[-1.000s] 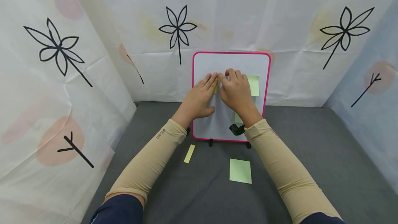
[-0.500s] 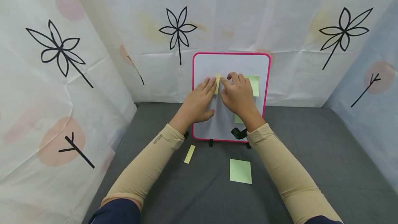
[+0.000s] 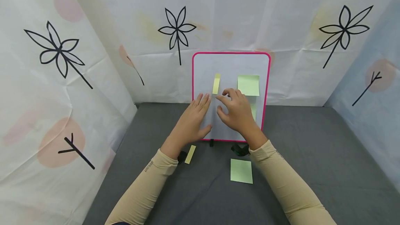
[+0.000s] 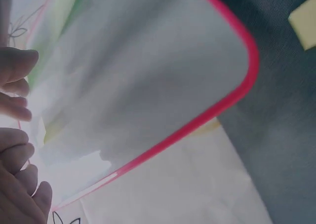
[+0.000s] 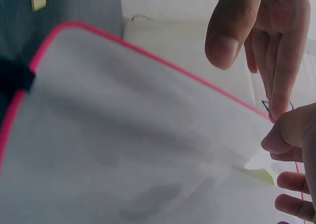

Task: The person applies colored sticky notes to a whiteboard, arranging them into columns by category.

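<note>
A whiteboard [image 3: 215, 63] with a pink rim stands upright in the head view. A narrow yellow sticky strip [image 3: 216, 84] sits on it, its lower end lifting off the surface in the right wrist view [image 5: 261, 175]. Just below the strip on the left is my left hand [image 3: 191, 122], fingers straight and thumb spread, holding nothing. My right hand [image 3: 239, 112] hovers before the board below and right of the strip, its fingers loosely bent around nothing. Beside it, a green sticky note [image 3: 248, 85] is on the board; another green note [image 3: 253, 109] is partly hidden behind this hand.
On the dark grey cloth-covered table [image 3: 206, 197] lie a second yellow strip [image 3: 190, 154], near my left wrist, and a green note [image 3: 241, 171] in front of the board. A black foot [image 3: 211, 143] supports the board. Patterned white cloth [image 3: 125, 75] encloses the back and sides.
Both hands have moved down from the yellow strip, which is now uncovered on the board. The upper green note shows fully as well. The notes on the table have stayed put.
</note>
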A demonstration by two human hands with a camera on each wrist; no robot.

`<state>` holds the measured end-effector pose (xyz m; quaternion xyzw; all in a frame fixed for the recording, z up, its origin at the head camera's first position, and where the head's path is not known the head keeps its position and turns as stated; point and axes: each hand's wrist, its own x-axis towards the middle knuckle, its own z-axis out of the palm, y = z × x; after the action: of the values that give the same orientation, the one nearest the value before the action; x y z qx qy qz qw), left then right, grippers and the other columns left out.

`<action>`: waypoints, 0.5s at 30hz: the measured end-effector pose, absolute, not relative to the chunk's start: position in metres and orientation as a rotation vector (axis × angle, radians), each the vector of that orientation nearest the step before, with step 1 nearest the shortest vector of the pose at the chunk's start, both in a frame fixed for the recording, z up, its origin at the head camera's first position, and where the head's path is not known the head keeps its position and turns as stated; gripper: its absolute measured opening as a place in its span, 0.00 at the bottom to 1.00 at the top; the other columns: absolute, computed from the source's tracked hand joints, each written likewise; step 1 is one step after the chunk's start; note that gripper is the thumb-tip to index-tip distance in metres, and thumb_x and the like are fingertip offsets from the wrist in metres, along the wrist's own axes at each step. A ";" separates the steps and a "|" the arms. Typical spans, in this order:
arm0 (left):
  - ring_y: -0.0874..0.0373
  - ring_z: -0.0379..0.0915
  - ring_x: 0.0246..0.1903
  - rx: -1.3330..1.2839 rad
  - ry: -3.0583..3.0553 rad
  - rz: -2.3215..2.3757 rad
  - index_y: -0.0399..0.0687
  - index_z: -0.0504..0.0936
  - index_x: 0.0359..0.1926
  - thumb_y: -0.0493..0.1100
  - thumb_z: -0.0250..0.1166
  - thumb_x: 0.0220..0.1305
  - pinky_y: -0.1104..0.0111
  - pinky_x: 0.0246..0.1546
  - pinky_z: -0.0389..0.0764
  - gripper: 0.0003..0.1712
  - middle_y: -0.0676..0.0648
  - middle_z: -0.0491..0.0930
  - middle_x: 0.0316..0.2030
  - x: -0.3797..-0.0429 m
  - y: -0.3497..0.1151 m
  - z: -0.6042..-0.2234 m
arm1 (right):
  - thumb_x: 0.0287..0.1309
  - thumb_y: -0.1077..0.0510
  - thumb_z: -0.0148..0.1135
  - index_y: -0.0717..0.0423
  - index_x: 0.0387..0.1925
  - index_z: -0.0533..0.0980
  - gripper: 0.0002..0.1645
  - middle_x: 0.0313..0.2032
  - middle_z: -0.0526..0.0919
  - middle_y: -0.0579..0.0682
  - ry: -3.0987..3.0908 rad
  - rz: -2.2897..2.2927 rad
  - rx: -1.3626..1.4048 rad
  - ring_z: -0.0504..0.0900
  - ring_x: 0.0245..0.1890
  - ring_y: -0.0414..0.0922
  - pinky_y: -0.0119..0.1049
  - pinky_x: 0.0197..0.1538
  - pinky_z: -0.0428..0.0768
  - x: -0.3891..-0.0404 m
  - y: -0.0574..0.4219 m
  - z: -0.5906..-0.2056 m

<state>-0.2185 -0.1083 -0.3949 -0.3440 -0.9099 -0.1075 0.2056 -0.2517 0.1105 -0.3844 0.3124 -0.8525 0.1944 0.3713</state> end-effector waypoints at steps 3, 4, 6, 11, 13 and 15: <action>0.37 0.49 0.83 -0.959 -2.518 -0.377 0.31 0.59 0.80 0.50 0.71 0.69 0.44 0.81 0.60 0.50 0.35 0.57 0.82 -0.206 -0.112 -0.404 | 0.59 0.60 0.72 0.57 0.52 0.88 0.18 0.50 0.83 0.60 -2.202 0.602 0.856 0.81 0.49 0.59 0.55 0.50 0.82 -0.242 0.106 -0.394; 0.37 0.50 0.83 -0.953 -2.519 -0.402 0.31 0.60 0.80 0.50 0.71 0.70 0.44 0.80 0.60 0.49 0.35 0.57 0.82 -0.202 -0.114 -0.406 | 0.59 0.60 0.72 0.57 0.52 0.88 0.18 0.50 0.83 0.59 -2.211 0.638 0.869 0.81 0.49 0.59 0.55 0.51 0.81 -0.239 0.104 -0.398; 0.37 0.52 0.82 -0.939 -2.514 -0.461 0.30 0.62 0.79 0.49 0.72 0.69 0.44 0.80 0.61 0.47 0.34 0.60 0.81 -0.196 -0.117 -0.412 | 0.61 0.58 0.71 0.57 0.52 0.88 0.18 0.50 0.83 0.58 -2.241 0.702 0.885 0.81 0.50 0.58 0.54 0.53 0.81 -0.234 0.101 -0.404; 0.35 0.61 0.78 -0.890 -2.471 -0.594 0.32 0.68 0.76 0.44 0.75 0.67 0.43 0.75 0.70 0.43 0.35 0.71 0.75 -0.187 -0.130 -0.424 | 0.62 0.58 0.72 0.57 0.51 0.89 0.16 0.50 0.83 0.57 -2.304 0.796 0.911 0.81 0.49 0.56 0.52 0.51 0.83 -0.224 0.092 -0.418; 0.35 0.66 0.76 -0.866 -2.453 -0.621 0.32 0.71 0.75 0.42 0.76 0.66 0.43 0.71 0.74 0.41 0.36 0.76 0.71 -0.184 -0.135 -0.429 | 0.61 0.58 0.72 0.58 0.49 0.89 0.15 0.49 0.83 0.56 -2.316 0.818 0.922 0.81 0.48 0.55 0.52 0.50 0.83 -0.221 0.090 -0.423; 0.36 0.70 0.73 -0.849 -2.444 -0.629 0.32 0.74 0.73 0.41 0.77 0.65 0.44 0.69 0.77 0.39 0.36 0.80 0.68 -0.182 -0.141 -0.434 | 0.61 0.58 0.72 0.58 0.48 0.89 0.14 0.48 0.84 0.56 -2.324 0.837 0.928 0.81 0.47 0.55 0.51 0.48 0.83 -0.217 0.088 -0.428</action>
<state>-0.1821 -0.1405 -0.4339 -0.3098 -0.8917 -0.2296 0.2369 -0.2174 0.0878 -0.4276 0.3405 -0.8532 0.3071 0.2488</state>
